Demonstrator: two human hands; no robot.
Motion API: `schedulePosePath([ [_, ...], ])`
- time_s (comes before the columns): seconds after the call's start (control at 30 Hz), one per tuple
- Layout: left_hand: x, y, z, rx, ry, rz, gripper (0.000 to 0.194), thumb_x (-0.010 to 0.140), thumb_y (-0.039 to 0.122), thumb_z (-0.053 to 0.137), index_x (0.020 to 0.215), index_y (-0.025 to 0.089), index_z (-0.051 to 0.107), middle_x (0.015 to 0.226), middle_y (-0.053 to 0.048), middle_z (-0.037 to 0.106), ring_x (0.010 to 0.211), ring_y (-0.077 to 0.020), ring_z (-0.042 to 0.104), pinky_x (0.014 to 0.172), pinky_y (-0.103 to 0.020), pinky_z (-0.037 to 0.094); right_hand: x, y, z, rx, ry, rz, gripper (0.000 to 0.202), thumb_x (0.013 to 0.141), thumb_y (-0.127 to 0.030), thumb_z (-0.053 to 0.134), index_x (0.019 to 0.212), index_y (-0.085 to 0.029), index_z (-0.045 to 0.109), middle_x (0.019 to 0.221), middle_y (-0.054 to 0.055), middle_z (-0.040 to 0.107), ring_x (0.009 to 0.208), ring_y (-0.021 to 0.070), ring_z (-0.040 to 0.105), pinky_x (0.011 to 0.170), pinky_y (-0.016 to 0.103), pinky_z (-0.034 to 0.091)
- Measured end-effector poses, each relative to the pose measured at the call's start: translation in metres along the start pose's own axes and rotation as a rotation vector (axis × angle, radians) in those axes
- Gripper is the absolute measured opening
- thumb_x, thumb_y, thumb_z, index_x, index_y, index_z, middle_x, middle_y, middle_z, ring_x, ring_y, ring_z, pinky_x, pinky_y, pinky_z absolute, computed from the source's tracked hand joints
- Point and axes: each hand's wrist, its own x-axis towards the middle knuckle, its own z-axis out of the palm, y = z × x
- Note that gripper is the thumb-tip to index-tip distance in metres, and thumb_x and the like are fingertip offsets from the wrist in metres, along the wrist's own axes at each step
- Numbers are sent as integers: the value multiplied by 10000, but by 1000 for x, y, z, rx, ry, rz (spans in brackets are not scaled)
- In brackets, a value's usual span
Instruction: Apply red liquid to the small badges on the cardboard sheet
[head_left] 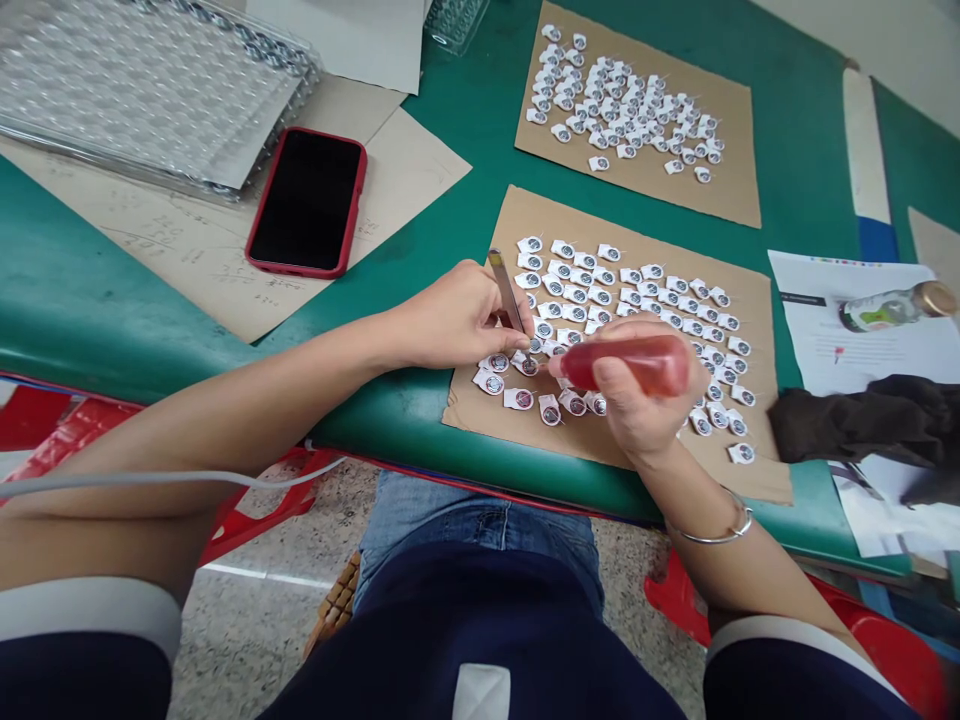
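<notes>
My left hand (476, 315) pinches a pair of metal tweezers (507, 292), their tips down at one of the small white pieces with a dark round face (529, 364). In my right hand (645, 400) is a squeeze bottle (630, 364) of red liquid, tilted so its nozzle points left, close to that same piece. Whether the nozzle touches it, I cannot tell. Many such pieces lie in rough rows on a brown cardboard sheet (480, 405) under both hands. My right hand hides some of them.
A second cardboard sheet (735, 200) with similar pieces lies farther back. To the left are a phone in a red case (307, 202) and clear plastic trays (142, 95). At right are a small capped bottle (892, 308), papers (814, 345) and a dark cloth (862, 420). A cable (187, 480) crosses my left arm.
</notes>
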Motion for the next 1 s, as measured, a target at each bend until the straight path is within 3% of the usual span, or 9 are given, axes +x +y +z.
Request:
schedulePosePath([
  [0.17,-1,1,-4,-161,63,-69,134,718,288,680,737,157,657,716,-4,655,630,-124,600,604,-234,457,14,5,-13,139,187,142,252,827,-481,451,801,-241,521,646,-19,467,444,106,540,364,262,389],
  [0.27,-1,-1,-12,-269,280,-151,164,736,306,681,803,162,639,690,-13,650,545,-107,561,554,-244,455,28,6,-28,207,297,254,295,822,-500,395,784,-227,501,587,-10,446,441,122,550,333,244,312],
  [0.37,-5,-7,-17,-419,491,-264,155,726,287,696,790,171,615,735,-22,661,545,-96,562,559,-245,473,41,3,-43,343,378,317,289,784,-495,464,714,-222,523,557,2,461,471,130,564,334,236,287],
  [0.47,-15,-11,-15,-697,544,-428,166,687,233,724,748,139,601,703,-30,656,603,-110,607,651,-279,523,51,-4,-56,428,452,307,322,794,-500,475,632,-228,535,534,-15,458,452,114,536,339,218,273],
  [0.67,-30,-8,-10,-1002,538,-562,47,723,141,663,742,118,627,667,-43,667,720,-182,644,800,-482,540,68,-7,-83,503,484,444,385,746,-599,486,656,-227,526,568,-3,494,509,124,542,336,192,201],
  [0.83,-28,-3,-6,-937,582,-545,23,743,116,640,725,123,627,707,-41,675,798,-195,652,850,-489,528,81,8,-114,489,364,515,399,648,-663,523,667,-264,546,747,20,626,478,96,428,365,266,275],
  [1.0,-27,3,-1,-862,607,-541,63,747,112,657,726,117,597,679,-23,677,804,-209,665,890,-528,496,82,24,-145,471,304,488,422,614,-705,531,652,-287,571,809,8,642,535,125,481,428,332,367],
])
